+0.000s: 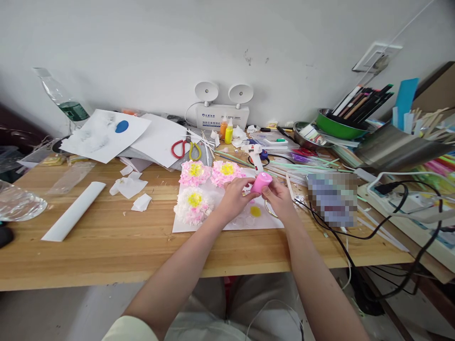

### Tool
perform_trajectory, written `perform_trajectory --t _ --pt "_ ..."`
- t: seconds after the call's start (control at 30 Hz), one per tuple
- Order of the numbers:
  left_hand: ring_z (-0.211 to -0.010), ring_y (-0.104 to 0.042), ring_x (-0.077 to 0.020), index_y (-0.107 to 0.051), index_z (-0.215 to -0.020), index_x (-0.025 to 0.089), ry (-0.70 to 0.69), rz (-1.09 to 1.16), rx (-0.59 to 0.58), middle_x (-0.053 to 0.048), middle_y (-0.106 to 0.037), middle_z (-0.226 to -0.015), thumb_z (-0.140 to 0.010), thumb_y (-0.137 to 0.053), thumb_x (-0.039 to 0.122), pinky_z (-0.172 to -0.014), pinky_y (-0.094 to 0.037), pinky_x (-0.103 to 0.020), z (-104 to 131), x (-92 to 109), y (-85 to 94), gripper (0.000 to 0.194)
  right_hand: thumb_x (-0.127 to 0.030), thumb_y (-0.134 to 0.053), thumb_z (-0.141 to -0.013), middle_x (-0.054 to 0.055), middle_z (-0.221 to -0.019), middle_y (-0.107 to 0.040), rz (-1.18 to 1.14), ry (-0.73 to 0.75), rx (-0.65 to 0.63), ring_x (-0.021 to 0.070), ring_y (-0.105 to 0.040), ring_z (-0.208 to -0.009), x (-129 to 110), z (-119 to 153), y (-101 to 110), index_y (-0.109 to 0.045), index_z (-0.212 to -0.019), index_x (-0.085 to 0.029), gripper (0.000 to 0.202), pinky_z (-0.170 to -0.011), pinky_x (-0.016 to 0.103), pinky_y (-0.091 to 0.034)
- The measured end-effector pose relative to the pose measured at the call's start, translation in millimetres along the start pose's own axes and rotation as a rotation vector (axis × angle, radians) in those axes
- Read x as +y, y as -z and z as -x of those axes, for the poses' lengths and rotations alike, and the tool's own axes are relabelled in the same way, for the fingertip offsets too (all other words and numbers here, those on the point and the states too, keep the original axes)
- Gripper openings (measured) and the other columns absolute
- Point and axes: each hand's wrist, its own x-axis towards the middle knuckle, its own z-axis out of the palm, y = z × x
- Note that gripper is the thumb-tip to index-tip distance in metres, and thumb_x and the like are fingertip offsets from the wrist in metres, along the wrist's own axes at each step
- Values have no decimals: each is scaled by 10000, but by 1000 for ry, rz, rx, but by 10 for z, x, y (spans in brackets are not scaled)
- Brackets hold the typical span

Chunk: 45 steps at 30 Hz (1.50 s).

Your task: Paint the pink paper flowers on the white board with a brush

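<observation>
A small pink paint bottle (262, 182) is held over the white sheet (227, 226), its flat end facing up towards me. My left hand (237, 195) pinches it from the left, while the fingers of my right hand (279, 196) close on its right side. Its other end is hidden by my hands. Three fluffy paper flowers with yellow centres lie on the sheet: a pink one (195, 173), another pink one (227, 173) and a mostly white one (194, 204). Below the bottle, a yellow paint spot (255, 211) shows among clear round shapes.
Behind the sheet lie a glue gun (255, 156), scissors (186, 149), and orange (223, 129) and yellow (228, 132) paint bottles. Paper scraps (128, 184) and a rolled white sheet (74, 211) lie left. Black cables (377, 232) and a blurred-out object (332, 199) are at right.
</observation>
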Motion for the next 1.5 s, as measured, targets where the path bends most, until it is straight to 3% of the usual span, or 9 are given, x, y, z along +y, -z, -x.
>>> perform_trajectory --t 0.17,0.33,0.5,0.63,0.87,1.03,1.17,1.27,1.5 --pt "-959 -558 -203 -595 -1030 189 20 -69 -46 -46 -649 -1014 -815 -594 277 -852 -381 -373 14 34 -21 233 -501 -598 -744 46 -838 -569 171 144 94 192 -527 -821 -18 26 -2 -679 -781 -193 321 -715 328 -436" --pt "-936 -561 -204 -608 -1041 225 30 -90 -59 -29 -654 -994 -837 -560 284 -852 -361 -388 -2 53 -34 218 -478 -604 -746 36 -802 -575 211 139 182 181 -526 -781 33 39 -29 -684 -768 -193 297 -708 325 -438" --pt "-939 -549 -195 -610 -1061 208 64 -69 -75 -30 -654 -1004 -803 -611 283 -848 -376 -358 -27 36 21 269 -515 -659 -677 41 -875 -568 29 52 95 189 -548 -835 105 16 -29 -655 -879 -200 374 -715 316 -468" --pt "-941 -542 -178 -591 -1077 230 68 -112 -86 -8 -642 -1052 -837 -560 285 -863 -355 -356 -14 36 36 248 -458 -684 -674 33 -870 -578 67 24 11 182 -554 -802 114 22 -13 -625 -929 -194 371 -735 333 -471" --pt "-914 -539 -181 -597 -986 222 96 -167 -57 2 -649 -985 -843 -543 265 -834 -311 -368 -21 55 -19 159 -362 -647 -723 32 -831 -593 228 84 77 192 -559 -809 83 63 -22 -640 -808 -186 195 -757 351 -458" --pt "-882 -534 -163 -608 -996 243 66 -91 -57 24 -657 -994 -843 -546 287 -828 -324 -340 -38 45 1 172 -376 -716 -636 25 -823 -611 95 -5 117 195 -575 -792 80 52 -10 -640 -835 -191 282 -750 357 -474" --pt "-912 -529 -165 -619 -995 245 67 12 -65 34 -657 -1026 -823 -571 320 -830 -353 -319 -46 38 39 194 -404 -727 -615 26 -851 -630 -17 -56 38 190 -588 -786 68 35 20 -636 -898 -196 363 -743 348 -484" --pt "-967 -531 -172 -624 -979 238 79 50 -71 28 -654 -1040 -820 -568 337 -833 -368 -309 -52 32 43 196 -414 -690 -668 38 -869 -633 59 -27 -18 187 -583 -783 70 41 48 -655 -887 -193 313 -734 346 -479" --pt "-969 -550 -173 -615 -943 240 106 -25 -59 32 -662 -1010 -814 -582 297 -831 -369 -315 -50 27 -4 145 -337 -634 -738 51 -855 -628 319 108 24 215 -573 -863 70 78 70 -671 -792 -188 163 -780 365 -452"
